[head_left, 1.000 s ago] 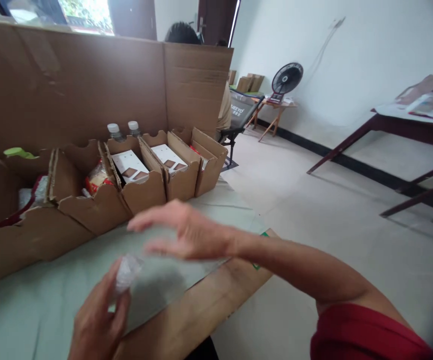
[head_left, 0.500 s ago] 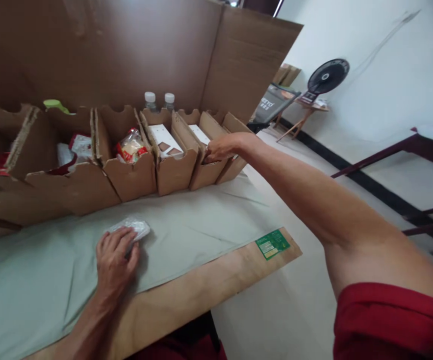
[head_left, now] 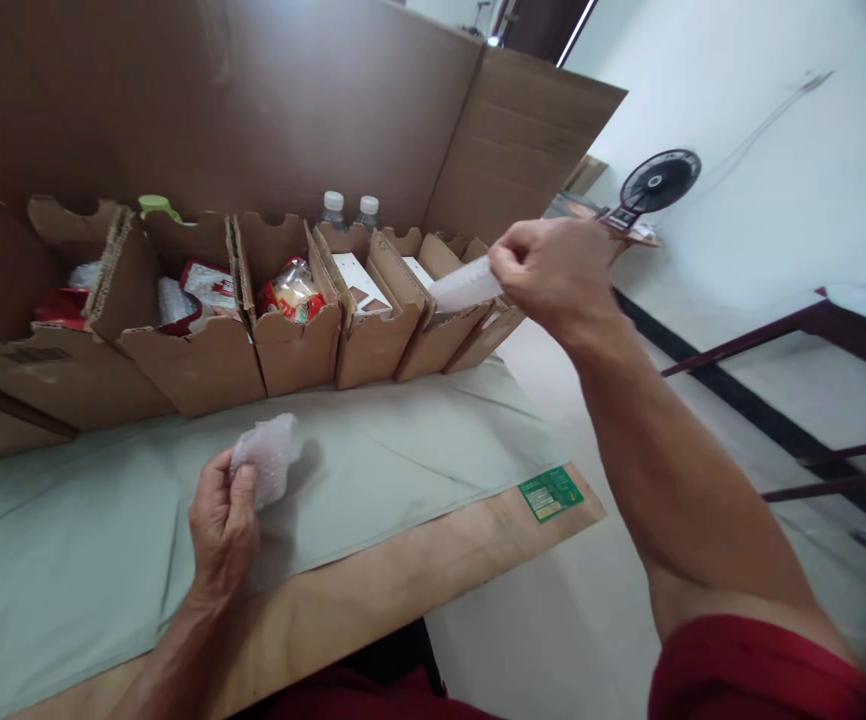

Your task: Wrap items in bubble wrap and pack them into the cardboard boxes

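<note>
My left hand (head_left: 227, 515) is closed on a small bubble-wrapped packet (head_left: 266, 460), held up a little above the pale green cloth (head_left: 403, 440). Thumb and fingers grip its near side; what the wrap contains is hidden. Over at the right, my right hand (head_left: 549, 270) pinches the end of a whitish, translucent piece of bubble wrap (head_left: 467, 285). That piece slants down to the left, above a narrow cardboard bin (head_left: 433, 335) near the right end of the row. Whether its lower end touches the bin I cannot tell.
Several cardboard bins stand in a row, holding red-and-clear food packets (head_left: 294, 292), a white box (head_left: 362, 285) and other packages. Two white-capped bottles (head_left: 333, 208) are behind them, before a tall cardboard panel (head_left: 313, 120). A green label (head_left: 551, 493) marks the wooden table edge. A fan (head_left: 659, 182) stands beyond.
My left hand has lifted the bubble-wrapped packet off the cloth. My right hand has come up out of the narrow bin, drawing out the whitish bubble wrap. The view has shifted slightly.
</note>
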{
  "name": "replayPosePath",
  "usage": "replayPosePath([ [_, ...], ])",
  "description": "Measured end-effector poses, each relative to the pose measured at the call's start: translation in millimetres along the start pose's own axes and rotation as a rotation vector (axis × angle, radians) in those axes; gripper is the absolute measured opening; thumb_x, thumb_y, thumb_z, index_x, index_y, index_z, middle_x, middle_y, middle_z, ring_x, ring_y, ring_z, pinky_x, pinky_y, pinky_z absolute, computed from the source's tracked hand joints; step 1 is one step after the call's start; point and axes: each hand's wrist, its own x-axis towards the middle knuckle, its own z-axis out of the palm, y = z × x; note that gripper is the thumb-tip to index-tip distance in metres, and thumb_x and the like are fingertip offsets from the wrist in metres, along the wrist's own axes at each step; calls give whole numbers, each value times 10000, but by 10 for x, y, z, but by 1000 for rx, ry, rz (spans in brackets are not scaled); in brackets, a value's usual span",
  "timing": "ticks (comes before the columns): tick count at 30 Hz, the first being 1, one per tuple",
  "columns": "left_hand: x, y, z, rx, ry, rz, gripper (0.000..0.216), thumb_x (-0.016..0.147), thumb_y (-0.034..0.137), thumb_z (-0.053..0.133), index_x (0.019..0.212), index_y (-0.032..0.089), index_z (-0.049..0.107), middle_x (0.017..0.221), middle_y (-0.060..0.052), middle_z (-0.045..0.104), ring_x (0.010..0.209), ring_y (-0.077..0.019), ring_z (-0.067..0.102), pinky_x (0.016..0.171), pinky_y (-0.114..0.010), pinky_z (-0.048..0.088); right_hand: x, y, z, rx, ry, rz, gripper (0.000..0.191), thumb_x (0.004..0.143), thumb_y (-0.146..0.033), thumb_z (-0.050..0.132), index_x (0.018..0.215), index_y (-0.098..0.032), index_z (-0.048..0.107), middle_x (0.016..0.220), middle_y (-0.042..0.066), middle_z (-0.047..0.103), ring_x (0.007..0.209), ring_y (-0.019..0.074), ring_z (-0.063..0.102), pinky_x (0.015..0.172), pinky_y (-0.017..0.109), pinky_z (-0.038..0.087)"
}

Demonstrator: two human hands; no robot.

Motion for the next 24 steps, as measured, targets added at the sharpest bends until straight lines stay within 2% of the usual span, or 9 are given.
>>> replayPosePath([
  [2, 47, 57, -20, -115, -5, -91, 506, 910, 605, 624, 1178, 181, 690, 1063, -70, 750, 953, -214, 677, 839, -320, 525, -283, -94, -303, 185, 139, -115, 308, 1031, -285, 551, 944, -170, 823, 908, 116, 819, 891, 220, 748, 839, 358, 532],
  [5, 109, 136, -45, -260, -68, -200, 556, 842, 653, 699, 1144, 187, 690, 1046, -65, 737, 907, -196, 657, 804, -295, 522, -716, -478, -421, 468, 27, -356, 244, 967, -200, 604, 789, -194, 771, 792, 25, 786, 751, 158, 698, 833, 330, 501],
  [9, 116, 175, -40, -475, -402, -359, 742, 748, 701, 741, 1281, 194, 642, 1085, -101, 749, 911, -247, 701, 775, -336, 555, -1076, -1224, 62, 551, -476, -599, 211, 904, -151, 628, 747, -176, 766, 767, 22, 784, 727, 162, 676, 755, 310, 442],
  [12, 89, 183, -25, -417, -591, -371, 843, 595, 575, 880, 1306, 191, 641, 1132, -113, 754, 1017, -298, 715, 831, -359, 567, -1105, -1539, 455, 620, -696, -542, 220, 954, -192, 598, 913, -193, 814, 930, 48, 831, 852, 194, 718, 737, 299, 429],
  [14, 87, 196, -28, -318, -571, -374, 795, 595, 534, 889, 1266, 174, 661, 1113, -103, 754, 1006, -288, 709, 821, -347, 559, -988, -1482, 540, 733, -675, -468, 228, 968, -220, 615, 1083, -212, 811, 1062, 46, 835, 960, 191, 735, 792, 281, 456],
  [16, 107, 212, -41, -269, -515, -413, 801, 652, 577, 846, 1305, 161, 642, 1092, -94, 750, 935, -260, 703, 772, -332, 550, -752, -1242, 486, 761, -503, -379, 273, 977, -232, 614, 1189, -217, 784, 1151, 46, 822, 1033, 185, 728, 871, 274, 466],
  [19, 150, 220, -46, -267, -501, -474, 911, 665, 608, 828, 1415, 157, 578, 1124, -100, 744, 893, -238, 697, 738, -317, 541, -240, -799, 324, 499, -289, -280, 302, 1006, -233, 536, 1159, -177, 790, 1157, 80, 808, 1029, 215, 704, 867, 299, 443],
  [21, 162, 206, -23, -258, -511, -476, 935, 661, 609, 824, 1436, 155, 565, 1157, -112, 739, 935, -249, 701, 760, -324, 542, 93, -620, 270, 275, -391, -347, 335, 1025, -237, 487, 1093, -149, 804, 1101, 106, 807, 983, 234, 694, 806, 310, 416],
  [24, 152, 177, 25, -212, -514, -425, 918, 671, 595, 807, 1440, 154, 572, 1216, -131, 730, 1044, -282, 704, 860, -362, 547, 421, -633, 301, 77, -659, -533, 347, 1005, -150, 481, 1136, -158, 803, 1122, 101, 806, 986, 224, 698, 778, 302, 406],
])
